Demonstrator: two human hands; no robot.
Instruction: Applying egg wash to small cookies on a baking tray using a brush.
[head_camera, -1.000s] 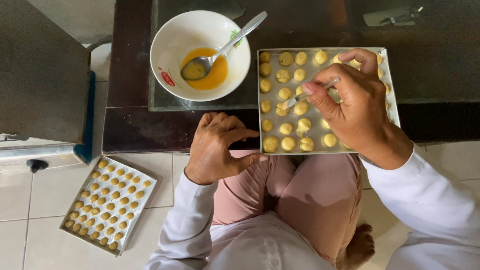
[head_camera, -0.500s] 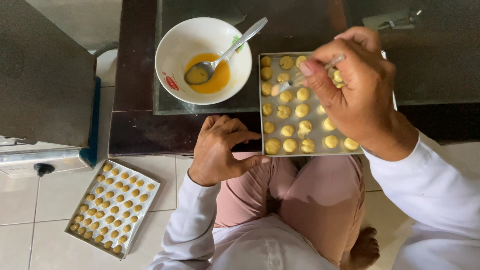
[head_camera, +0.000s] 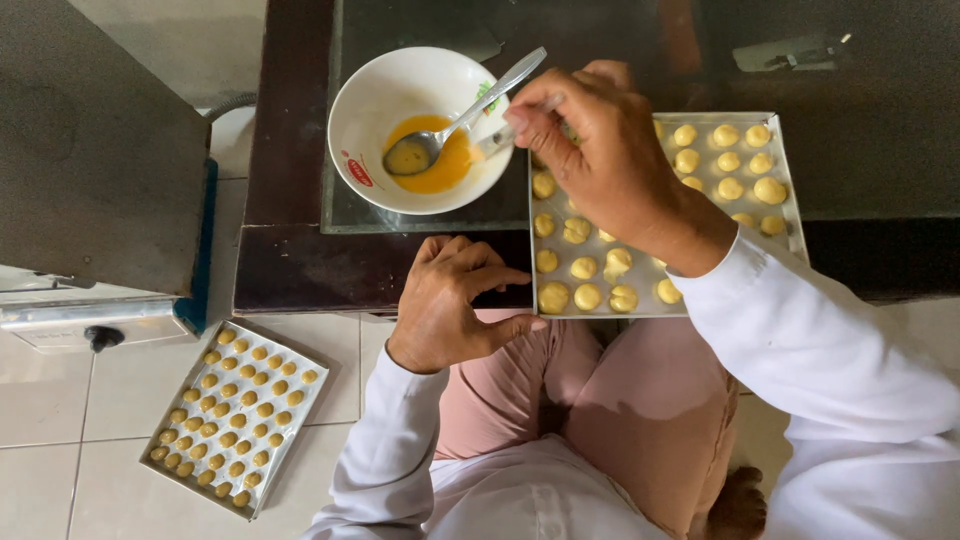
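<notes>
head: my right hand (head_camera: 600, 150) pinches a thin brush (head_camera: 505, 135) over the bowl (head_camera: 365, 100) of yellow egg wash, beside the tray (head_camera: 785, 190) of pale dough balls on the tabletop (head_camera: 290, 260) | left hand (head_camera: 455, 300) rests loosely curled, empty, at the tabletop edge | brush tip hard to make out; my hand hides several balls

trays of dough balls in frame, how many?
2. One metal tray sits on the dark table, partly covered by the right hand. The second tray lies on the tiled floor at lower left. No others show.
</notes>
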